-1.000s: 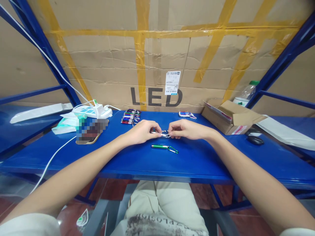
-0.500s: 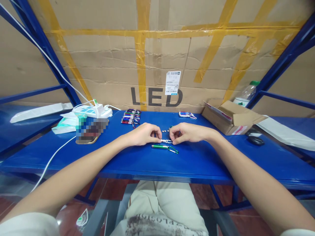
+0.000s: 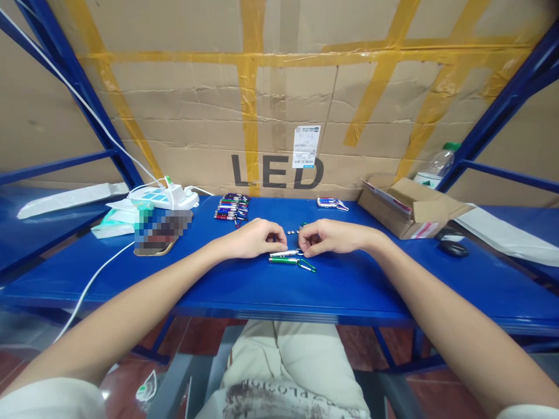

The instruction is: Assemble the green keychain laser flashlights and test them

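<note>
Silver metal makes up the slim tube [image 3: 283,254] I am working at, which lies crosswise on the blue bench [image 3: 305,297] in front of me, just beyond a green tube [image 3: 283,261] and nearly parallel to it. The fingers of my left hand [image 3: 254,240] are curled, thumb and forefinger tips close together at the far edge of the silver body; I cannot tell whether they pinch it or only rest against it. On my right hand [image 3: 329,237], the fingers are bent inward over the silver tube's clip end [image 3: 299,252], and I cannot tell whether they are clamped on it. The green tube, nearer to me, lies with its loop clip pointing right. Past the gap between my hands sit a few small round silver pieces [image 3: 292,232], partly hidden by my right fingers. Farther back, a stack of coloured tubes [image 3: 231,208] with clips lies to the left and a smaller group of tubes [image 3: 329,203] to the right. Out to my left are a phone [image 3: 172,233] with a blurred screen, a tissue pack [image 3: 114,221] and a white power strip [image 3: 187,201]. To my right stand an open cardboard box [image 3: 406,203] with a black mouse [image 3: 453,249] beside it, and a green-capped bottle [image 3: 439,163] behind. Taped cardboard [image 3: 209,116] lettered LED rises behind it all.
</note>
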`<state>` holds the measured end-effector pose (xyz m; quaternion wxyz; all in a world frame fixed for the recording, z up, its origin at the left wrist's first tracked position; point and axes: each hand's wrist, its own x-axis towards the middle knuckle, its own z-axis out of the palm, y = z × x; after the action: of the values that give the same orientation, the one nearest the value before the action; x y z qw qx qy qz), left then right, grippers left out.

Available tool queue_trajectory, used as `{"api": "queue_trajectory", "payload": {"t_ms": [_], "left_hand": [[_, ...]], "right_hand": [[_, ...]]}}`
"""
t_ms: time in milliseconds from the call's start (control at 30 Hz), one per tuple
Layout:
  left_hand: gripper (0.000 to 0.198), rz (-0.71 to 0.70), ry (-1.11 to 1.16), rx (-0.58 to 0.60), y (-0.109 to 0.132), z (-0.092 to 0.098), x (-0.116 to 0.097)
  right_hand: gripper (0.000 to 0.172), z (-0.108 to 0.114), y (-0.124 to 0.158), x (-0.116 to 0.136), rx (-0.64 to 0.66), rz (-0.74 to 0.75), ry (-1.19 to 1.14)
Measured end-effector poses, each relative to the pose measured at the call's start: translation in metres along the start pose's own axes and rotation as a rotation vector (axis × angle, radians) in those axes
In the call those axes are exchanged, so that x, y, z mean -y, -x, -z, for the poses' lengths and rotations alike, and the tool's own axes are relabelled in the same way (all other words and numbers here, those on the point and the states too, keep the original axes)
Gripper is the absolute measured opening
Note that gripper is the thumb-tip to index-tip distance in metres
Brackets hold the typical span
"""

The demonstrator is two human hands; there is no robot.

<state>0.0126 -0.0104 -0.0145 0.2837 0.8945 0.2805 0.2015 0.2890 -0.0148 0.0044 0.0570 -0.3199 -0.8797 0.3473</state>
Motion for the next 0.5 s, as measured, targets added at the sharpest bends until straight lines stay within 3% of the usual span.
{"api": "queue_trajectory", "payload": {"t_ms": [267, 500], "left_hand": [[0.033, 0.034, -0.016, 0.045, 0.0019, -0.0002, -0.0069], [0.040, -0.027, -0.074, 0.065, 0.0038, -0.0003, -0.0077]], "right_hand": [[0.041, -0.0006, 0.0002, 0.0038, -0.005, -0.058, 0.038], [0.050, -0.0023, -0.0029, 0.0036, -0.188, -0.064, 0.111]]}}
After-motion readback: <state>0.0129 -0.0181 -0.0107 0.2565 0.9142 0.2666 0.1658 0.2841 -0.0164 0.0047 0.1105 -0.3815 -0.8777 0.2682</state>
